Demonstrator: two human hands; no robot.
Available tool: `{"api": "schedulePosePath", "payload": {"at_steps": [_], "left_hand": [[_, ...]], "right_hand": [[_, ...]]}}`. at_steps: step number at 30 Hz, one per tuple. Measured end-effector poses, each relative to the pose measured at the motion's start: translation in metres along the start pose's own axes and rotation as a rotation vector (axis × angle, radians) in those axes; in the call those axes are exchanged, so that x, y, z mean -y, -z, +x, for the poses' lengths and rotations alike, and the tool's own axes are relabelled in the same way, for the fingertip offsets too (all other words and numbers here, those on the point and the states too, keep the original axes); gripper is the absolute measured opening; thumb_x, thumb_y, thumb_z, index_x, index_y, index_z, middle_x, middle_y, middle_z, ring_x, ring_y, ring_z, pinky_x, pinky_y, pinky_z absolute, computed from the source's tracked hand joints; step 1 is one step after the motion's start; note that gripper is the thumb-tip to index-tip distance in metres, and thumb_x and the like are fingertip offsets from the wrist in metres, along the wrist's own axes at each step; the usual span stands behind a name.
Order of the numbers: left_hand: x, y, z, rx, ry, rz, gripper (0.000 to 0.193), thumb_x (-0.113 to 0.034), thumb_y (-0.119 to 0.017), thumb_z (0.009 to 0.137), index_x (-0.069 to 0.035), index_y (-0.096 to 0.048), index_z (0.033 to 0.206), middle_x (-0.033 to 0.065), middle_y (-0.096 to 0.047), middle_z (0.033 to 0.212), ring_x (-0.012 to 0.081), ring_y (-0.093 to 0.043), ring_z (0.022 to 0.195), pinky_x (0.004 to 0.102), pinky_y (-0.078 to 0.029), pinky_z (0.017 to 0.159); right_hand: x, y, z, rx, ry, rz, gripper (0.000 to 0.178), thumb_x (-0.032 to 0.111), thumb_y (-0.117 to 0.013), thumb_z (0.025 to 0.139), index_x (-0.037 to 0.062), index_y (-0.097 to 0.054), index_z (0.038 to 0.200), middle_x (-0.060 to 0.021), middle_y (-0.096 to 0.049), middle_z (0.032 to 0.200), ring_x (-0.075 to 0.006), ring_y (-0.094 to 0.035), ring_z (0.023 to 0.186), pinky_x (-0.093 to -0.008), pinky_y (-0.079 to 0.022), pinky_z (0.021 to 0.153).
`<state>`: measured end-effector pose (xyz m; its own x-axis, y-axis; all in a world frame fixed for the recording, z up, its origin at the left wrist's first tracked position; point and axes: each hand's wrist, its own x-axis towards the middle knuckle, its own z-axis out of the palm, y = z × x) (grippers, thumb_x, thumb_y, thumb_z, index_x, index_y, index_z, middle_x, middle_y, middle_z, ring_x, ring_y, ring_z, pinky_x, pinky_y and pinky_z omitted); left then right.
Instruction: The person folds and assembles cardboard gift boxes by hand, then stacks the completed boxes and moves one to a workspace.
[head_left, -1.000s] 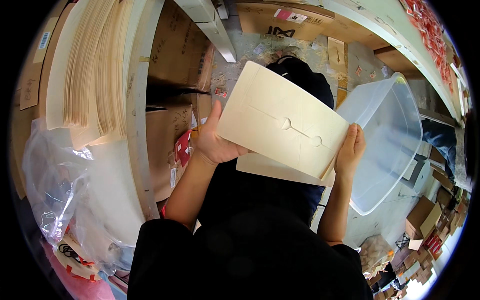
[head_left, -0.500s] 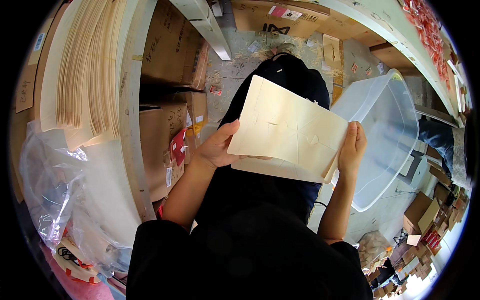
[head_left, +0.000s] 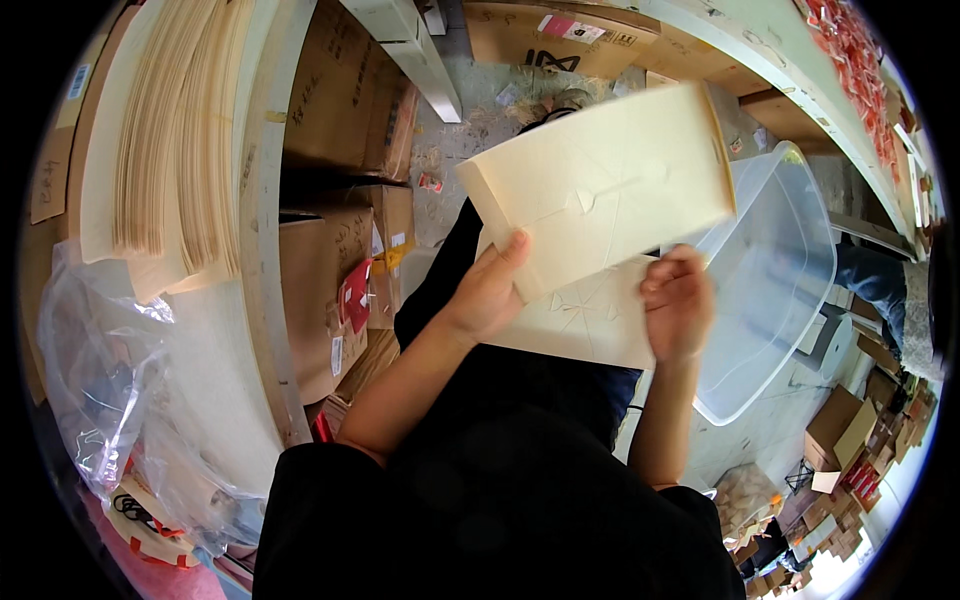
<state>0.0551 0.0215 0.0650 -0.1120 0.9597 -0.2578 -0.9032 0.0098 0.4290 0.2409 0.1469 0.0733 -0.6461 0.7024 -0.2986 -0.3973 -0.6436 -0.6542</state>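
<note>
Over the lap [head_left: 440, 275], the left hand [head_left: 487, 295] grips the upper card [head_left: 640, 190] above a lower card [head_left: 580, 322]; whether the blurred right hand [head_left: 677, 305] holds anything, I cannot tell. Folding seems the step, calling for a two-handed grip.

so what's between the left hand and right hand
In the head view, the lower cream card, partly hidden by the upper card, shows between the left hand and right hand.

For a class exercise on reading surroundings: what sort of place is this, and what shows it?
Probably a packing workshop: a thick stack of cream card sheets lies on the table at left, cardboard boxes sit below its edge, and the left hand holds a creased cream card.
</note>
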Motion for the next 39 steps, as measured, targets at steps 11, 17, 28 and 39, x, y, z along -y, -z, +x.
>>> {"api": "schedulePosePath", "payload": {"at_steps": [11,17,28,39], "left_hand": [[-0.003,-0.003,0.000,-0.256,-0.151,0.179,0.021,-0.014,-0.056,0.083,0.001,-0.054,0.098,0.0042,-0.057,0.088,0.0087,-0.054,0.069,0.0229,-0.044,0.060],[-0.024,0.004,-0.006,-0.156,-0.043,0.611,0.015,-0.015,-0.066,0.075,-0.002,-0.060,0.078,0.0023,-0.058,0.070,0.0081,-0.052,0.060,0.0214,-0.043,0.056],[-0.008,-0.008,-0.001,-0.130,-0.047,0.587,0.033,-0.009,-0.067,0.070,-0.001,-0.052,0.099,0.0043,-0.057,0.090,0.0085,-0.052,0.071,0.0222,-0.044,0.059],[-0.009,-0.001,-0.007,-0.047,0.178,0.569,0.061,-0.010,-0.069,0.066,0.002,-0.040,0.118,0.0075,-0.051,0.107,0.0154,-0.049,0.098,0.0280,-0.042,0.082]], "right_hand": [[-0.021,-0.052,-0.010,0.083,-0.116,-0.541,0.016,0.007,-0.054,0.084,-0.0025,-0.053,0.097,-0.0081,-0.059,0.084,-0.0119,-0.056,0.063,-0.0233,-0.046,0.056],[-0.018,-0.028,-0.002,0.035,-0.083,-0.280,0.018,0.001,-0.055,0.081,-0.0018,-0.049,0.097,-0.0083,-0.058,0.080,-0.0135,-0.056,0.062,-0.0249,-0.047,0.060],[-0.053,-0.053,-0.003,-0.192,-0.143,-0.190,0.028,-0.003,-0.050,0.072,-0.0027,-0.048,0.100,-0.0081,-0.057,0.083,-0.0123,-0.052,0.063,-0.0257,-0.044,0.057],[-0.017,-0.056,0.013,-0.219,0.028,-0.327,0.033,0.002,-0.056,0.078,0.0003,-0.044,0.109,-0.0049,-0.058,0.085,-0.0087,-0.054,0.073,-0.0191,-0.042,0.066]]}}
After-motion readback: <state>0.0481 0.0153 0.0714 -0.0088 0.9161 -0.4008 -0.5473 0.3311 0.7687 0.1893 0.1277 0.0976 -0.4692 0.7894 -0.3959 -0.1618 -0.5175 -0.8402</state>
